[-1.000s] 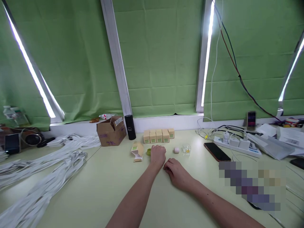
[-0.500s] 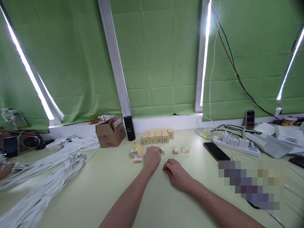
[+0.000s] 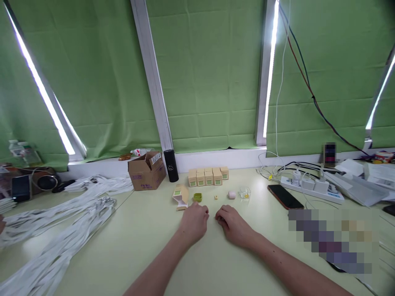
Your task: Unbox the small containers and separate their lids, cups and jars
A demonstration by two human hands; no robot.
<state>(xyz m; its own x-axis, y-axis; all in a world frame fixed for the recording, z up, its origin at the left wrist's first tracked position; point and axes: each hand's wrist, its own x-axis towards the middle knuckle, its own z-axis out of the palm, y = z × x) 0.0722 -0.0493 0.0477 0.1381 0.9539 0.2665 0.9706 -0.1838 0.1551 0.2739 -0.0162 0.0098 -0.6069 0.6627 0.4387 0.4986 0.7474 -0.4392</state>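
My left hand rests on the table with fingers curled; whether it holds anything is hidden. Just beyond it sits a small green square tray, beside an open kraft box lying on its side. My right hand is closed on the table to the right, its fingertips curled under and their contents hidden. Between and beyond the hands lies a tiny yellowish piece. Farther right are a pale pink block and a clear container with something yellow in it.
Several small kraft boxes stand in a row at the back. A cardboard carton and black cylinder are left of them. White straps spread leftward. A phone and power strip lie right.
My left hand has drawn back toward me from the tiny yellowish piece, uncovering the green tray. My right hand stays nearly in place. The view has shifted slightly.
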